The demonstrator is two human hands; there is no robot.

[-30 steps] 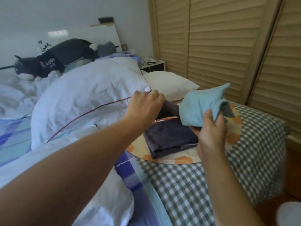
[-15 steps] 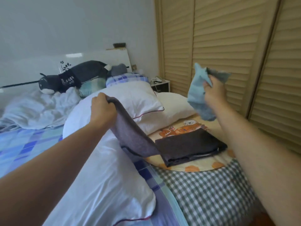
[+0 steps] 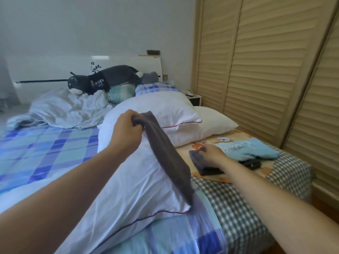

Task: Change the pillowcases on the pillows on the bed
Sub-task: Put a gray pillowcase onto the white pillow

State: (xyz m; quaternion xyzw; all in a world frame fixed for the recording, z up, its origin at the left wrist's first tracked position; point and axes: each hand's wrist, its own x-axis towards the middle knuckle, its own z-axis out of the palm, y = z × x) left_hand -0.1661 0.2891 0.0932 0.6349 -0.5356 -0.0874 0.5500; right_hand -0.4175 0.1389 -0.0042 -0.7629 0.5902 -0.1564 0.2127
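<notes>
Grey pillowcase (image 3: 168, 154) stays in left grip (image 3: 126, 129); right grip (image 3: 211, 154), having dropped blue cloth (image 3: 247, 149), pinches folded stack (image 3: 203, 162).

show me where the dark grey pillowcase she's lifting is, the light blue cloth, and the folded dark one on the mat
dark grey pillowcase (image 3: 170, 158): head view, middle of the hanging length.
light blue cloth (image 3: 251, 150): head view, its centre.
folded dark pillowcase (image 3: 203, 166): head view, front folded edge.

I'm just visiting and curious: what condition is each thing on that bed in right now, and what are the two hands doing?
Left hand: grips the grey cloth.
Grey cloth: lifted, hanging unfolded over the near pillow.
Right hand: on the folded dark cloth.
Folded dark cloth: folded, lying flat.
Light blue cloth: lying loose, rumpled.
Near pillow: bare white, lying flat.
Plush toy: lying at the headboard.
</notes>
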